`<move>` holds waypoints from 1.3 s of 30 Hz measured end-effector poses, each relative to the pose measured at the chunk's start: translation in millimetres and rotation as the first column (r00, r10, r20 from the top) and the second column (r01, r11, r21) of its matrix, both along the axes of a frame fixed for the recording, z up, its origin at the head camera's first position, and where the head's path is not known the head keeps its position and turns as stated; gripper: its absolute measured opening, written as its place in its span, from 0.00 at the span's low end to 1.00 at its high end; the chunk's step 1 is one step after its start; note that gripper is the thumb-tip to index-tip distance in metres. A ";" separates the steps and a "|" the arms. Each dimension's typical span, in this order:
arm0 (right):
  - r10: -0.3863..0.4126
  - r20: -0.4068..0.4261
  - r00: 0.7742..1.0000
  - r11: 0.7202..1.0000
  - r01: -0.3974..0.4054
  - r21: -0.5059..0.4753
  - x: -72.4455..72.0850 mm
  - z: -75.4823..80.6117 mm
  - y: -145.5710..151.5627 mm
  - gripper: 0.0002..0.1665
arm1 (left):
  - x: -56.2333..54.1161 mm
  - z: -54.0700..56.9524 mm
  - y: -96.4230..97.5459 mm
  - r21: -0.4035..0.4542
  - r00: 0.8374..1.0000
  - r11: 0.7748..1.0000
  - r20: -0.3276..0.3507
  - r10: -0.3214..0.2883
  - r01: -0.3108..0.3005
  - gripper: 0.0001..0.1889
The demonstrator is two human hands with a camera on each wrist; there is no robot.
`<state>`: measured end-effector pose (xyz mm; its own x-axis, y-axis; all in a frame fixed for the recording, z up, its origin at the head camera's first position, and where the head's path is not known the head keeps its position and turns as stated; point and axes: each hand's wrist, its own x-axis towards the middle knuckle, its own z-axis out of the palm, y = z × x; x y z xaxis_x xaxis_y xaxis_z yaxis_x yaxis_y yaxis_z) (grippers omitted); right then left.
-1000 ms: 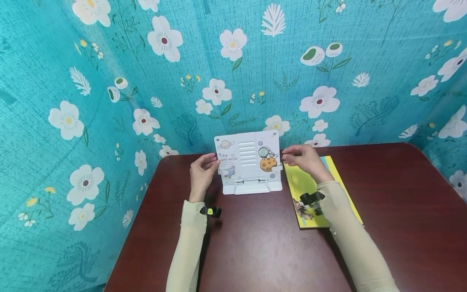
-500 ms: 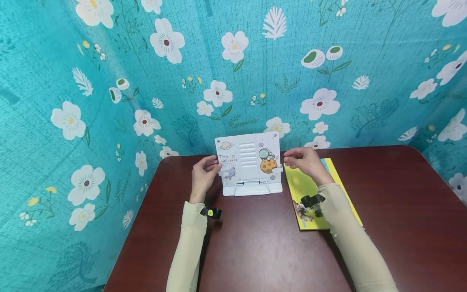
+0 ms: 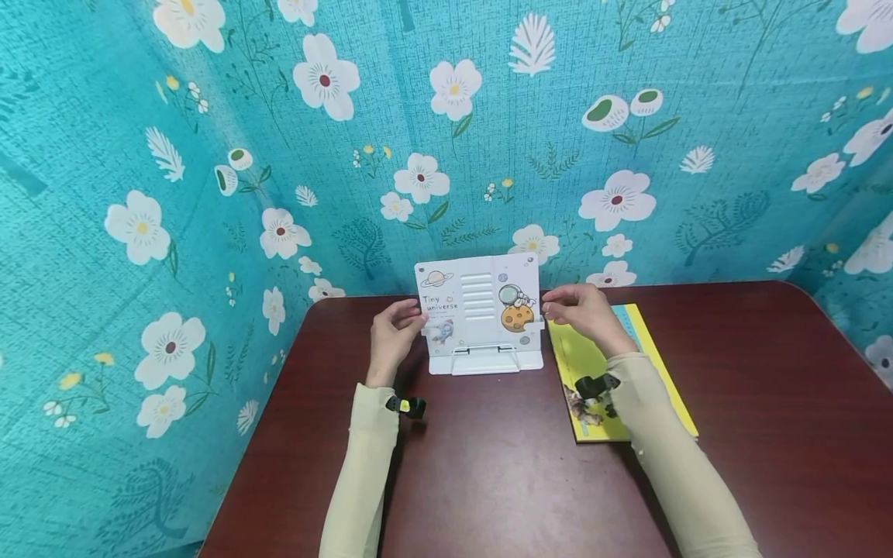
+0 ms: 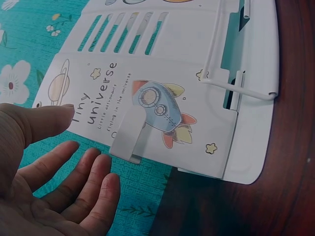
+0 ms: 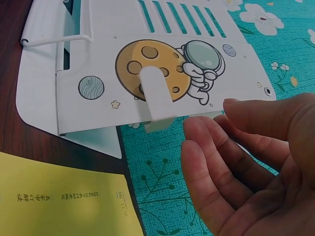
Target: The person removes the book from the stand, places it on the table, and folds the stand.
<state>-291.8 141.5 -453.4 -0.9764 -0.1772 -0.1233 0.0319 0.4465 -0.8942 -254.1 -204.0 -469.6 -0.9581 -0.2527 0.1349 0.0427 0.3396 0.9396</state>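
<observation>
A white book stand [image 3: 481, 302] printed with "Tiny universe", a rocket and an astronaut stands with its panel tilted up at the back of the table. Beside its left edge is my left hand [image 3: 393, 337], fingers relaxed and spread. In the left wrist view the thumb [image 4: 54, 123] overlaps the panel near the side clip [image 4: 129, 135], and the palm holds nothing. Across from it, my right hand [image 3: 586, 314] hovers by the right edge, loosely bent fingers [image 5: 197, 167] near the other clip [image 5: 157, 96], a gap showing between thumb and fingers.
A yellow book [image 3: 575, 353] lies flat on the dark red table [image 3: 481, 465], right of the stand and partly under the right forearm. A teal flowered curtain [image 3: 349, 155] hangs behind and to the left, close to the table's back edge.
The head view shifts slightly. Both hands stay on either side of the book stand, which keeps its place and tilt.
</observation>
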 end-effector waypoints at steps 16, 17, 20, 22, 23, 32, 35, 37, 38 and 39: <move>-0.029 -0.010 1.000 0.999 0.029 0.032 -3.4 -4.8 -3.9 0.18 | -4.2 -7.7 3.1 -0.013 1.000 1.000 0.011 -0.004 0.004 0.19; -0.030 -0.014 0.999 0.999 0.031 0.030 -3.5 -5.1 -4.1 0.18 | -4.3 -7.9 3.4 -0.014 1.000 1.000 0.013 -0.004 0.004 0.19; -0.033 -0.026 0.999 0.999 0.034 0.029 -3.0 -5.6 -5.1 0.18 | -4.6 -8.8 3.7 -0.016 1.000 1.000 0.018 -0.004 0.005 0.19; -0.031 -0.033 0.999 0.999 0.032 0.027 -2.1 -5.4 -6.2 0.18 | -4.5 -9.3 3.7 -0.019 1.000 1.000 0.018 -0.004 0.004 0.18; -0.029 -0.035 0.999 0.999 0.030 0.028 -1.7 -5.2 -6.7 0.18 | -4.5 -9.6 3.8 -0.021 1.000 1.000 0.016 -0.004 0.004 0.18; -0.038 -0.055 0.998 0.999 0.040 0.037 -0.4 -7.3 -8.6 0.17 | -4.6 -11.5 4.8 -0.066 1.000 0.998 -0.005 0.000 -0.001 0.15; -0.041 -0.075 0.996 0.998 0.044 0.044 -1.4 -8.2 -9.7 0.17 | -4.7 -11.5 4.7 -0.076 1.000 0.997 -0.010 0.007 -0.008 0.14; -0.045 -0.088 0.995 0.998 0.049 0.049 -2.1 -9.2 -10.2 0.16 | -4.8 -11.1 4.7 -0.078 1.000 0.997 -0.009 0.007 -0.007 0.14; -0.046 -0.093 0.995 0.997 0.051 0.051 -2.3 -9.7 -10.6 0.16 | -4.5 -10.6 4.7 -0.081 1.000 0.997 -0.008 0.006 -0.007 0.14; -0.045 -0.096 0.994 0.997 0.051 0.053 -2.3 -10.2 -10.9 0.16 | -4.4 -10.2 4.5 -0.081 1.000 0.997 -0.006 0.004 -0.005 0.14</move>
<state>-294.2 130.6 -463.7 -0.9914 -0.1252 -0.0379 -0.0294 0.4955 -0.8681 -258.5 -199.5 -479.8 -0.9562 -0.2448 0.1607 0.0465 0.4149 0.9087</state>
